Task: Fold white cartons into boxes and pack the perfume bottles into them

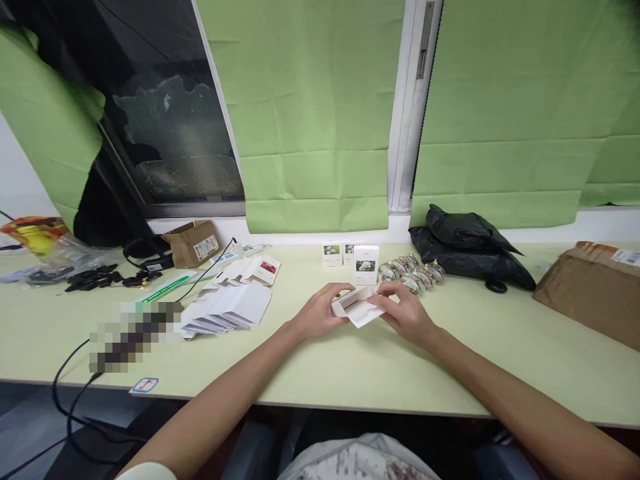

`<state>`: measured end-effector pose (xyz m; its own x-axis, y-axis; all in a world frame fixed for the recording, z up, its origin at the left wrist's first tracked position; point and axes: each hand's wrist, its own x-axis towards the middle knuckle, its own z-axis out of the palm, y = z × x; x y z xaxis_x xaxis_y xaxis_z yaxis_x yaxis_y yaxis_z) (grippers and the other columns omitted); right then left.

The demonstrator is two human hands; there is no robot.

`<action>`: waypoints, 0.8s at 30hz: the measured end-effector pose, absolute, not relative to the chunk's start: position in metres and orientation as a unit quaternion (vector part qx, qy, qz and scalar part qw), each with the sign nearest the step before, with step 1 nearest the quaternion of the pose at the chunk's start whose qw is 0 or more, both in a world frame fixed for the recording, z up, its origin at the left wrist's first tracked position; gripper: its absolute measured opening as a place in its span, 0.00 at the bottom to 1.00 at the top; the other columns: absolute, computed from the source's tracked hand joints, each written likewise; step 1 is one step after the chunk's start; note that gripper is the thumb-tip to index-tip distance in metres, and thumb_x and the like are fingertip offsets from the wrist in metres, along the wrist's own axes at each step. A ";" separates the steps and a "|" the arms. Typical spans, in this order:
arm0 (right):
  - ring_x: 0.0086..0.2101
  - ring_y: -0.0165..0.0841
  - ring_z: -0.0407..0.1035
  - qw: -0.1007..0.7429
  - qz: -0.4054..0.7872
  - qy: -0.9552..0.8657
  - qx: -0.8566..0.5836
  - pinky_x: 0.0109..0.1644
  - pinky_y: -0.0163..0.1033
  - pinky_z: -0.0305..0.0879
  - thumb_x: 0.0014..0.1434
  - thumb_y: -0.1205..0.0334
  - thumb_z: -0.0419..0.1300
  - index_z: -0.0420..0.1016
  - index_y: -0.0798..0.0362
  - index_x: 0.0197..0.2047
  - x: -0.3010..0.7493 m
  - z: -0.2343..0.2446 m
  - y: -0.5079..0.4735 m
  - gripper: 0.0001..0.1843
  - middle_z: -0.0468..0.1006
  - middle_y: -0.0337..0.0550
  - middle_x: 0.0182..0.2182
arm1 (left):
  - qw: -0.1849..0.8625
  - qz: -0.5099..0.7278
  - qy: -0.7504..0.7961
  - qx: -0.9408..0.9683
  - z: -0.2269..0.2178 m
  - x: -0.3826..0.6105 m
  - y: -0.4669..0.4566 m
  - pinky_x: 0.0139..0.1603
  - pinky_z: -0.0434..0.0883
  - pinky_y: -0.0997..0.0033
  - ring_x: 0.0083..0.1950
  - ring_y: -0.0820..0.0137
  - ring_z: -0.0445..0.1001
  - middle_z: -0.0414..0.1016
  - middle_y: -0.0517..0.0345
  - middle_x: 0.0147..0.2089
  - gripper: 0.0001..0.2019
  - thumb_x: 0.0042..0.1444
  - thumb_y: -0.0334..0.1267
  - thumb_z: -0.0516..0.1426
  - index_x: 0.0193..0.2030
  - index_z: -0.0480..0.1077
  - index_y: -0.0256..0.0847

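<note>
Between my two hands is a small white cardboard box [359,308], its open end tilted toward me with a flap sticking out. My left hand [320,310] grips the box's left side. On the right side, my right hand [404,311] holds the box, thumb at the opening and fingers behind. Just beyond stands an upright white box [366,265] with a flower picture. Several clear ornaments with gold-coloured tops [413,273] lie to its right. Left of my hands, flattened white boxes [230,308] lie in an overlapping stack.
Two small white boxes [332,254] stand at the back near the window. Black plastic bags [465,250] and a large cardboard box [593,287] occupy the right side. A small brown carton [193,245], black cables [97,277] and a pixelated object [135,337] are on the left.
</note>
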<state>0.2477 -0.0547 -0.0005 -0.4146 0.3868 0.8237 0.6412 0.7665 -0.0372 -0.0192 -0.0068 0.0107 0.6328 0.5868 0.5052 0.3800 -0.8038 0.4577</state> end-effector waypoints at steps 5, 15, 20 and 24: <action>0.40 0.38 0.71 0.425 -0.163 -0.840 -0.295 0.42 0.45 0.74 0.70 0.63 0.58 0.77 0.41 0.56 0.247 -0.003 -0.055 0.14 0.74 0.48 0.42 | 0.125 0.332 0.254 0.900 0.011 -0.019 -0.006 0.63 0.73 0.52 0.65 0.56 0.71 0.73 0.50 0.64 0.29 0.59 0.35 0.64 0.67 0.65 0.49; 0.42 0.39 0.72 0.442 -0.197 -0.823 -0.298 0.44 0.45 0.76 0.69 0.66 0.59 0.69 0.41 0.63 0.244 -0.001 -0.058 0.22 0.71 0.47 0.43 | 0.057 0.411 0.239 0.878 0.006 -0.018 0.001 0.57 0.72 0.52 0.56 0.57 0.73 0.78 0.50 0.55 0.18 0.62 0.38 0.63 0.58 0.71 0.47; 0.42 0.41 0.72 0.494 -0.139 -0.801 -0.309 0.46 0.49 0.77 0.66 0.59 0.65 0.49 0.37 0.74 0.241 0.000 -0.056 0.40 0.69 0.50 0.50 | 0.176 0.461 0.329 0.805 0.001 -0.016 0.000 0.54 0.75 0.55 0.55 0.57 0.77 0.79 0.50 0.55 0.23 0.60 0.49 0.65 0.58 0.69 0.46; 0.38 0.38 0.70 0.498 -0.045 -0.790 -0.354 0.45 0.49 0.75 0.69 0.57 0.61 0.54 0.40 0.72 0.241 -0.001 -0.053 0.32 0.71 0.47 0.48 | 0.311 0.392 0.376 0.780 -0.007 -0.014 0.006 0.51 0.78 0.57 0.54 0.58 0.80 0.79 0.50 0.57 0.33 0.56 0.52 0.68 0.63 0.60 0.46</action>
